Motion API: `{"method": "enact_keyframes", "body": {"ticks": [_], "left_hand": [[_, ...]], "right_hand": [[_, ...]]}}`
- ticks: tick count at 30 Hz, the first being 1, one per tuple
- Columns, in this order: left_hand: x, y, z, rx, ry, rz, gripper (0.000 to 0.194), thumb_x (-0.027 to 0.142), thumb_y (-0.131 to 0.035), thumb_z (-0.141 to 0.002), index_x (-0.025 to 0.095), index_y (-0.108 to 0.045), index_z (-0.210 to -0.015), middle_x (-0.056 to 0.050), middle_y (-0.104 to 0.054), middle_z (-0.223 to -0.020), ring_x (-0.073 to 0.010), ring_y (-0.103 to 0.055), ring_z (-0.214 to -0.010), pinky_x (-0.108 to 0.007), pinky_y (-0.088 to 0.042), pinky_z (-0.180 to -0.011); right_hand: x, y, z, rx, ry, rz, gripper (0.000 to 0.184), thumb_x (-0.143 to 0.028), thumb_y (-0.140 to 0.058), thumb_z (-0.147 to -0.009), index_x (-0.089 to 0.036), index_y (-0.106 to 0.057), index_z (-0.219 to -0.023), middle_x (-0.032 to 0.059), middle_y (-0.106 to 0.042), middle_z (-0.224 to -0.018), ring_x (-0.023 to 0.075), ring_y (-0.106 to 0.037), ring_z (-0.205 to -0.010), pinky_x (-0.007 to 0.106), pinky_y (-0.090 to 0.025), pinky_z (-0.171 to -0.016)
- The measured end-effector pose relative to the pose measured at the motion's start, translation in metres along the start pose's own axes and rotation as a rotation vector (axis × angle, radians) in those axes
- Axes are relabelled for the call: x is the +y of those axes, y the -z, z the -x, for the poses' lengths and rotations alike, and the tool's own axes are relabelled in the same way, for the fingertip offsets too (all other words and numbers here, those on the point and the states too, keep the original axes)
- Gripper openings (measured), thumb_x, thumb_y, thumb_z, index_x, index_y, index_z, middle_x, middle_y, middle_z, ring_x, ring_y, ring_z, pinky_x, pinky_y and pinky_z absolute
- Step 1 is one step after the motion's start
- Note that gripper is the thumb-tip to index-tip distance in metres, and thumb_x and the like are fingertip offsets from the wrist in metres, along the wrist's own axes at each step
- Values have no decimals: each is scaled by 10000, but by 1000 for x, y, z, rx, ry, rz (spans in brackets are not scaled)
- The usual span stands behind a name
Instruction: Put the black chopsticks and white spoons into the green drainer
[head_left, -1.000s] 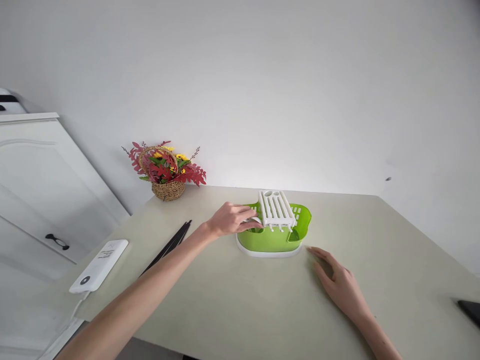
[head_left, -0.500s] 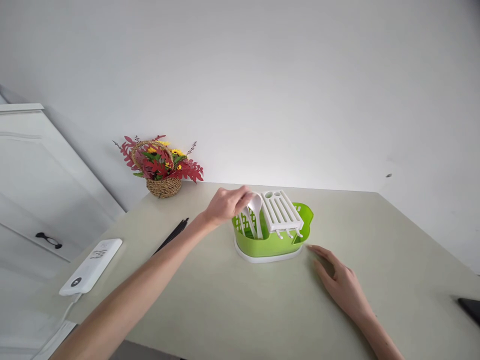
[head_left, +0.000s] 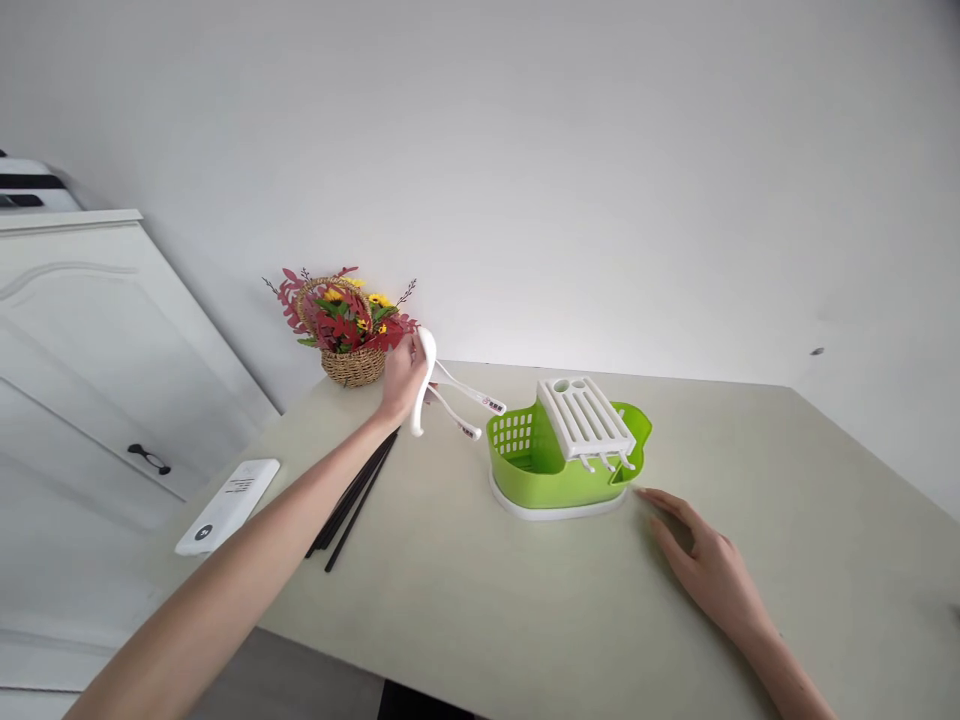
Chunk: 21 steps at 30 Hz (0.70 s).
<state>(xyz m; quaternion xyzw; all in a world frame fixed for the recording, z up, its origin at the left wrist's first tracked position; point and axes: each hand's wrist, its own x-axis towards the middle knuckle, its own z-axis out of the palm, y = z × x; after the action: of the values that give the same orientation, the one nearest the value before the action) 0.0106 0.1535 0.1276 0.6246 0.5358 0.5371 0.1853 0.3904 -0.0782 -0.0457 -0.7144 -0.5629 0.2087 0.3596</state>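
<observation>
My left hand (head_left: 403, 378) is closed around a bunch of white spoons (head_left: 424, 382), held above the table left of the green basket. Their handles point right, toward the basket; the fingers partly hide the bowls. The green plastic cutlery basket (head_left: 559, 490) sits on a white base tray, with a white slotted rack (head_left: 589, 418) across its top and small hooks at the rack's front. The basket's left compartment shows no spoons. My right hand (head_left: 709, 570) rests on the table by the basket's right front corner, fingers stretched out and holding nothing.
Black chopsticks (head_left: 352, 500) lie on the table (head_left: 517, 610), partly under my left forearm. A white power bank (head_left: 229, 507) is farther left. A wicker basket of artificial flowers (head_left: 352, 366) stands at the back left, close to the wall. A white cabinet (head_left: 97, 350) borders the left side.
The left hand has lifted the white spoons out of the green basket and carried them left. My right hand keeps its place beside the basket. The view has shifted slightly left.
</observation>
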Motion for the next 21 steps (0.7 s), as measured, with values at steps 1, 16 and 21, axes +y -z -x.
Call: {"method": "enact_keyframes", "body": {"ticks": [1,16,21], "left_hand": [[-10,1,2,-10,36,-20,221,311,-575,-960,213,-573,-762,20,-575,-596,-157,-581,-483,-252,-444,-518],[-120,-42,60,216,429,104,270,370,-369,-952,232,-507,-766,52,-487,-501,-151,-547,-402,-225,-409,-409],[-120,-44,63,197,415,171,232,369,-409,-929,232,-496,-763,54,-482,-539,-150,-562,-390,-224,-402,-378]], "right_hand": [[-4,0,5,1,-9,1,463,-517,-475,-940,-326,-629,-1333,24,-705,-1360,221,-685,-847,364,-549,-745],[-221,-206,54,-106,559,-47,610,-178,-477,-977,-165,-383,-1580,187,-189,-1730,395,-99,-1603,714,-250,-1222],[-209,-212,56,-70,561,133,500,-114,-493,-958,-95,-563,-1453,244,-268,-1694,364,-108,-1604,583,-302,-1252]]}}
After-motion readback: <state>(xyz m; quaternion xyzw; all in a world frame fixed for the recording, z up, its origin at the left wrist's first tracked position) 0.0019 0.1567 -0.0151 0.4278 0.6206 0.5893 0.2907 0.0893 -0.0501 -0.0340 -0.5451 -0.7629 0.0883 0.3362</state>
